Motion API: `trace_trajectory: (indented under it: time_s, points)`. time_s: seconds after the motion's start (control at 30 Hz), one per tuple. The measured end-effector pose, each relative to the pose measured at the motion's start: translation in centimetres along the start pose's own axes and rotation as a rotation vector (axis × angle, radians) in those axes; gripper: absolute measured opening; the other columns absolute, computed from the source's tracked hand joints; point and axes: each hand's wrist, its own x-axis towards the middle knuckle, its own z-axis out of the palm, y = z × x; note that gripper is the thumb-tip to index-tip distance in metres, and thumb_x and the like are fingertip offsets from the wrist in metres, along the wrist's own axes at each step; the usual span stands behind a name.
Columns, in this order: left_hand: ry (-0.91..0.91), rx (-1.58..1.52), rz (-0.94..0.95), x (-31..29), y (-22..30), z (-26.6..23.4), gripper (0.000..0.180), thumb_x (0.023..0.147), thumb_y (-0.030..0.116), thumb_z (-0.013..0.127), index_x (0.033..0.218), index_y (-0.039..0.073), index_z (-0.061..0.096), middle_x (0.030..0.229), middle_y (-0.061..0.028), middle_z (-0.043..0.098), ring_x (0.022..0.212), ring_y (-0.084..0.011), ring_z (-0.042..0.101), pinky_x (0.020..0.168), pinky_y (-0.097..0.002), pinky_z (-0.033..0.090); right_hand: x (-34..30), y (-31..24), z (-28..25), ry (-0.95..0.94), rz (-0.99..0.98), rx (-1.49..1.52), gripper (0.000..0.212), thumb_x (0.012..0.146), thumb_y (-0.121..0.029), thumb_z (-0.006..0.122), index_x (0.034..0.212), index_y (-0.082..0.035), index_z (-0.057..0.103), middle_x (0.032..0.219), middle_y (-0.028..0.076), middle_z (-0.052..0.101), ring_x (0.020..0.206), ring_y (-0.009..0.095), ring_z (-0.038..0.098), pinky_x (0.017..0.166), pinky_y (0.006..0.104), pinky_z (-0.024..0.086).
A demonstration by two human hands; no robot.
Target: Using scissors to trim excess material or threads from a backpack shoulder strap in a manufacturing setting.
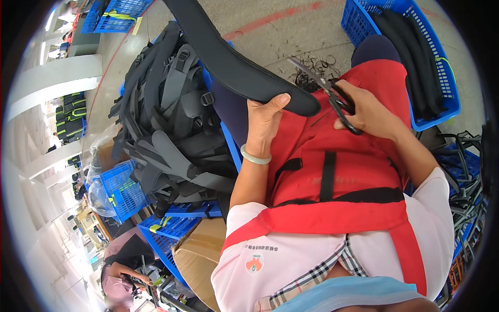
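My left hand (264,120) grips a long, curved black padded strap (234,65) near its rounded lower end, thumb on top. The strap reaches up and to the left, out of the picture. In my right hand (370,110) is a pair of scissors (326,85) with black handles. Their blades are a little apart and point up and left, beside the strap's end but not seen touching it. A red apron (332,171) covers my lap beneath both hands.
To my left, a heap of black and grey straps (166,114) fills a blue crate. At the upper right, another blue crate (453,106) holds black padded pieces (416,67). Dark trimmings (319,70) litter the floor. An open cardboard box (200,255) and a person (117,281) are lower left.
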Motion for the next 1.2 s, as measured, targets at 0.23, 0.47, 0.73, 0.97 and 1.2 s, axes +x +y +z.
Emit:
trace_trajectory:
  time_s: [0.23, 0.47, 0.73, 0.97, 1.2]
  points:
    - [0.012, 0.076, 0.018, -0.6, 0.5, 0.6, 0.023, 0.076, -0.007, 0.073, 0.096, 0.001, 0.067, 0.091, -0.0082, 0.069, 0.085, -0.0184, 0.066, 0.081, -0.0325, 0.052, -1.5, 1.1, 0.1, -0.1, -0.026, -0.053, 0.082, 0.059, -0.04, 0.086, 0.116, 0.001, 0.044, 0.1, 0.019, 0.056, 0.091, 0.039, 0.055, 0.081, 0.0413, 0.044]
    - [-0.014, 0.084, -0.029, -0.8, -0.3, 0.4, 0.022, 0.076, -0.009, 0.071, 0.095, 0.002, 0.066, 0.088, -0.0053, 0.067, 0.082, -0.016, 0.064, 0.078, -0.03, 0.052, -1.3, 1.3, 0.9, -0.012, -0.145, -0.133, 0.082, 0.064, -0.043, 0.084, 0.12, 0.003, 0.045, 0.101, 0.026, 0.058, 0.094, 0.043, 0.058, 0.077, 0.0437, 0.046]
    - [0.02, 0.047, -0.037, -1.2, 0.0, 0.3, 0.024, 0.077, -0.009, 0.071, 0.097, 0.003, 0.066, 0.089, -0.0047, 0.067, 0.082, -0.0158, 0.064, 0.078, -0.0302, 0.052, -0.7, 0.9, 1.4, -0.123, 0.016, -0.088, 0.071, 0.069, -0.048, 0.078, 0.111, 0.002, 0.048, 0.076, 0.022, 0.058, 0.077, 0.043, 0.058, 0.066, 0.0448, 0.046]
    - [-0.047, 0.112, -0.053, -1.1, -0.8, -1.0, 0.025, 0.077, -0.007, 0.072, 0.098, 0.004, 0.065, 0.093, -0.0052, 0.068, 0.085, -0.0164, 0.065, 0.08, -0.0305, 0.052, -0.5, 1.3, 2.4, 0.047, -0.089, -0.16, 0.05, 0.074, -0.026, 0.081, 0.1, 0.001, 0.048, 0.068, 0.019, 0.048, 0.061, 0.034, 0.042, 0.059, 0.0392, 0.041]
    - [0.028, 0.015, 0.008, -1.2, 0.8, -0.4, 0.03, 0.077, 0.003, 0.076, 0.104, 0.001, 0.064, 0.097, -0.0092, 0.068, 0.088, -0.02, 0.066, 0.083, -0.033, 0.053, -0.2, 0.4, 2.1, -0.077, 0.04, -0.129, 0.056, 0.077, -0.035, 0.078, 0.108, 0.001, 0.048, 0.081, 0.024, 0.06, 0.078, 0.043, 0.059, 0.065, 0.0452, 0.045]
